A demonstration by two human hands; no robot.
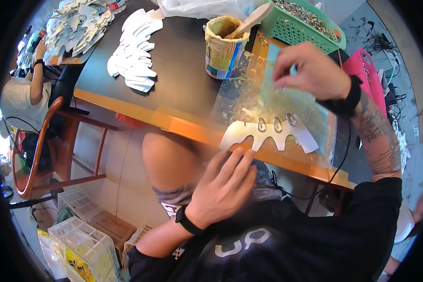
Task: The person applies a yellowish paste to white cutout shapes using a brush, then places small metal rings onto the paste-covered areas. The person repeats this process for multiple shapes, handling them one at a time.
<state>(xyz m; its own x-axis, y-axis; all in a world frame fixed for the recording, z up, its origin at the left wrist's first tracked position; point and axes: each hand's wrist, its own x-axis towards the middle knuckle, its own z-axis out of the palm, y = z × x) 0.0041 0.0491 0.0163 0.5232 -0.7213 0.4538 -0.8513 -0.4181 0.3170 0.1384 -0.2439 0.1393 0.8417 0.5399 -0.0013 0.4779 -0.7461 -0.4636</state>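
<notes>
A white cut-out piece (237,134) with curved notches lies at the table's front edge, on a plastic-covered work mat. Three silver metal clips (277,124) sit along its upper edge. The fingertips of my left hand (223,190) rest at the piece's lower left edge, fingers stretched out. Above and to the right of the piece, my right hand (310,70) is bent downward in a pinch. A small metal clip shows just under its fingertips, mostly hidden by them. Left of that hand stands a glue-crusted tin (218,56) with a wooden stick (256,19) in it.
Stacked white pieces (136,51) lie on the dark table at left. A green basket (301,30) of metal parts stands behind my right hand, a pink basket (362,70) to its right. At far left are a wooden chair (47,136) and another person (26,96) beside a heaped table.
</notes>
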